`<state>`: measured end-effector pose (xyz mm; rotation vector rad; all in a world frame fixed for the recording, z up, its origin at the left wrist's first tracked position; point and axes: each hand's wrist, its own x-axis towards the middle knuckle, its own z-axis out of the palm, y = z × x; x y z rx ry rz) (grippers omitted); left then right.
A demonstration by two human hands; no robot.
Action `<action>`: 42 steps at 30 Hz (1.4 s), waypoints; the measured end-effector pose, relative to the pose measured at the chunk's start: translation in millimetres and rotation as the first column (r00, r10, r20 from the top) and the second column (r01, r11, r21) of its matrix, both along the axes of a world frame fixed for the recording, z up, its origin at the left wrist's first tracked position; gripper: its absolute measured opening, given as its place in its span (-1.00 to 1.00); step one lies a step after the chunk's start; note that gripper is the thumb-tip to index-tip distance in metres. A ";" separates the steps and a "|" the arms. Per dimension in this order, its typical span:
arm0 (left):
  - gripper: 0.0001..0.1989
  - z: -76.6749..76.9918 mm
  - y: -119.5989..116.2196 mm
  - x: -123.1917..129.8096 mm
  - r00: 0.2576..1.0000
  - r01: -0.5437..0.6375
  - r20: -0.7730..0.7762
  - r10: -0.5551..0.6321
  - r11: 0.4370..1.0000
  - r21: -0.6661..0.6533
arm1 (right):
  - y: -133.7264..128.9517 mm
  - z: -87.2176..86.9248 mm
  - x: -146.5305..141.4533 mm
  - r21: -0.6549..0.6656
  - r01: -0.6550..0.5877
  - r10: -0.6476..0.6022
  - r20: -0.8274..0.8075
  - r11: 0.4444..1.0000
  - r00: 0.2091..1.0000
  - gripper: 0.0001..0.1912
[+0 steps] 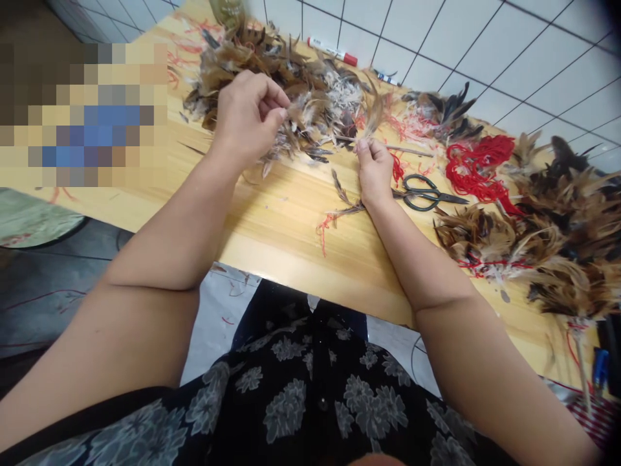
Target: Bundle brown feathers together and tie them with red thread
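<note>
My left hand (250,120) is over the near side of a large pile of brown feathers (295,71), its thumb and index finger pinched at a feather tip. Whether it grips that feather is hard to tell. To its right, my right hand (376,169) is closed on brown feathers (374,120) that stand up from its fingertips. A thin stick (412,151) lies at those fingertips, pointing right. Black-handled scissors (429,194) rest on the table just right of my right wrist. Beside that wrist lies a small feather sprig (342,188) with red thread (324,230).
Red yarn (478,162) lies right of the scissors, with more feather bundles (582,226) at the far right. A red-capped marker (332,52) lies by the tiled wall (456,39). The wooden table's front edge (310,291) runs below my forearms.
</note>
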<state>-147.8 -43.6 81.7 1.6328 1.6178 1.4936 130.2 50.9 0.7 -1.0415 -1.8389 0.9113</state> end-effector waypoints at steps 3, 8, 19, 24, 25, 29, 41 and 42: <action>-0.67 6.3 -1.0 -15.6 0.990 -0.059 -0.132 0.053 0.998 -0.039 | -2.3 -4.6 -0.7 0.067 0.093 -0.092 -0.020 0.993 0.996 -0.25; -0.58 -16.1 10.8 -56.8 0.967 0.015 -0.242 -0.073 0.972 -0.233 | -9.7 -3.9 -3.9 0.077 0.054 -0.054 -0.008 0.996 0.999 -0.36; -0.30 -40.8 19.1 -82.2 0.888 0.088 -0.355 -0.292 0.866 -0.492 | -14.0 -1.0 -8.4 0.044 0.058 -0.059 0.039 0.997 0.997 -0.44; -0.44 -6.9 -4.6 -34.9 0.766 -0.129 -0.573 -0.291 0.804 -0.580 | -11.2 -8.2 -11.2 0.074 0.051 -0.052 0.013 0.996 0.999 -0.44; -0.55 5.6 -12.2 -24.0 0.727 -0.134 -0.597 -0.338 0.783 -0.607 | -10.1 -10.2 -11.9 0.083 0.051 -0.051 0.002 0.995 0.999 -0.44; -0.74 45.7 -35.6 10.6 0.648 -0.160 -0.652 -0.394 0.767 -0.622 | -7.2 -16.1 -14.4 0.122 0.039 -0.036 -0.029 0.992 0.999 -0.46; -0.56 12.3 -18.0 27.9 0.955 0.282 0.193 -0.227 0.897 -0.339 | -10.8 -13.6 -18.8 0.102 -0.017 0.020 -0.032 0.995 0.999 -0.52; -0.55 6.9 -14.9 30.2 0.947 0.291 0.231 -0.223 0.901 -0.323 | -12.5 -13.3 -19.8 0.100 -0.021 0.024 -0.036 0.995 0.999 -0.51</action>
